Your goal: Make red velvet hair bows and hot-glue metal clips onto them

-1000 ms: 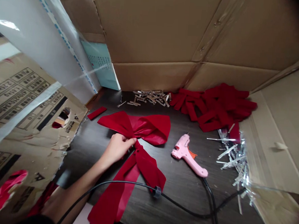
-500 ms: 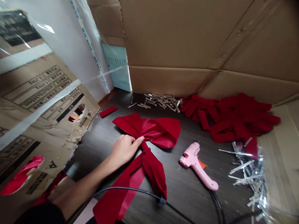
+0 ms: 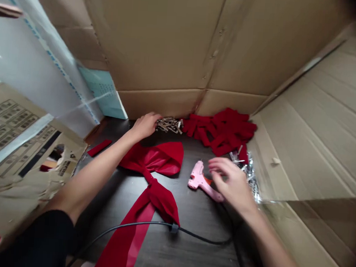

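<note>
My left hand point(image 3: 146, 125) reaches to the pile of metal hair clips point(image 3: 170, 125) at the back of the dark table; its fingertips are at the pile's left edge, and whether they grip a clip is hidden. My right hand point(image 3: 231, 180) hovers just right of the pink hot glue gun point(image 3: 199, 177), fingers apart and holding nothing. The glue gun lies on its side with its orange trigger to the right. A red fabric bow point(image 3: 164, 159) lies in the middle, partly behind my left forearm, with its long knotted tails point(image 3: 140, 212) spreading toward me.
A heap of red fabric strips point(image 3: 227, 129) lies at the back right, beside silvery plastic scraps point(image 3: 251, 175). A single red strip point(image 3: 99, 147) is at the left. The black cable point(image 3: 201, 237) crosses the tails. Cardboard walls point(image 3: 160, 38) enclose the table.
My left hand has let go of the bow's centre and moved back to the clips. My right hand has come into view beside the glue gun. The camera view has shifted right.
</note>
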A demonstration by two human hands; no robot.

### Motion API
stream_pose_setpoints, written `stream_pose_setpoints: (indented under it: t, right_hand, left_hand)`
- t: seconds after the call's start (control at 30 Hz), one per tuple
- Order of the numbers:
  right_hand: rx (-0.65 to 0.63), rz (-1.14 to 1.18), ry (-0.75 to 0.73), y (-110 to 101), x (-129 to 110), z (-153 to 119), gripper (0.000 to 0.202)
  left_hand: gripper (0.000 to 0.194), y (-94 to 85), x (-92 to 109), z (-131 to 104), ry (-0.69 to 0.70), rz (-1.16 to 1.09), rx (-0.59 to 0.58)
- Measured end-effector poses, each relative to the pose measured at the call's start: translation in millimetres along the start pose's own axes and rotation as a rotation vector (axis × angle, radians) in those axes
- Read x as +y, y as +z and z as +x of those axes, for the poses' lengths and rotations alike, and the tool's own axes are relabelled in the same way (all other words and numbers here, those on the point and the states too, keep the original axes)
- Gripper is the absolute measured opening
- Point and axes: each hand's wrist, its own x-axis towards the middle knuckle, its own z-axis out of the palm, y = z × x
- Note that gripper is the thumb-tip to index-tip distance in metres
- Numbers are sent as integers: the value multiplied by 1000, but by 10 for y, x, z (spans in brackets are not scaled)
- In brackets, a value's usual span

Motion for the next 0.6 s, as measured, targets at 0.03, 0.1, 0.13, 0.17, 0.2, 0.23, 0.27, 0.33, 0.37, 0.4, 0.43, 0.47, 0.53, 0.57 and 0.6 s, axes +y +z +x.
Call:
stream_pose_setpoints:
  t: [0.03,0.1,0.13,0.17,0.2,0.23,0.27,0.33,0.37,0.4,0.43,0.47,0.53,0.57,0.6]
  right_hand:
    - [-44,-74,3,-1,3,-10,12]
    - [-172,-235,19,9,-5,-17,12]
    - [-231,-288,33,15,-14,-19,16]
    - [-285,-323,47,21,-26,-23,20]
    - [-337,-347,55,27,-40,-30,22]
    - [-380,-365,58,34,-55,-43,23]
    - [-412,-378,57,44,-72,-59,24]
    - [-438,-399,66,74,-102,-100,28]
    - [-434,-410,80,93,-112,-119,29]
    - [-422,-421,100,112,-116,-136,28]
    - [-405,-430,117,128,-113,-147,26]
    - [-379,-437,126,140,-101,-153,25]
    - [-294,-428,120,145,-55,-144,25]
    - [-235,-406,113,139,-25,-132,26]
    - [-173,-369,108,127,4,-116,26]
  left_hand:
    - [40,56,-5,143,46,6,-35]
    - [36,167,-29,340,107,17,-85]
    - [32,217,-51,402,121,21,-96]
    - [29,261,-77,446,129,25,-105]
    - [27,299,-104,477,134,25,-110]
    - [26,330,-129,500,135,22,-112]
    - [24,354,-149,516,135,15,-112]
    - [20,379,-164,533,129,-8,-97]
    - [19,381,-157,534,124,-24,-81]
    - [18,375,-141,528,116,-44,-60]
    - [17,362,-118,515,103,-67,-32]
    - [16,344,-92,495,88,-95,0]
    - [15,299,-38,441,44,-170,76]
    - [16,276,-15,411,15,-218,115]
    - [17,256,3,382,-21,-273,154]
